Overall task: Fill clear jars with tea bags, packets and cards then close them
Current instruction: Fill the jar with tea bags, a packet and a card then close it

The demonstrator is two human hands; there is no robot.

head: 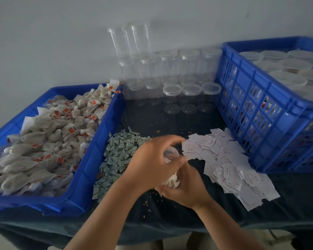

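A clear jar (171, 156) with tea bags inside lies tilted between my hands at the table's front middle. My right hand (184, 186) grips its lower body from underneath. My left hand (152, 159) curls over its open top end, blurred by motion. A blue tray (90, 159) on the left holds a heap of tea bags (49, 138) with red tags. Small green packets (118, 156) lie piled beside the tray. White cards (229, 159) are scattered to the right of my hands.
Empty clear jars (172, 73) with lids stand stacked against the back wall. A tall blue crate (260, 109) at the right holds closed jars. Loose crumbs dot the dark tablecloth (170, 213), whose front edge is near.
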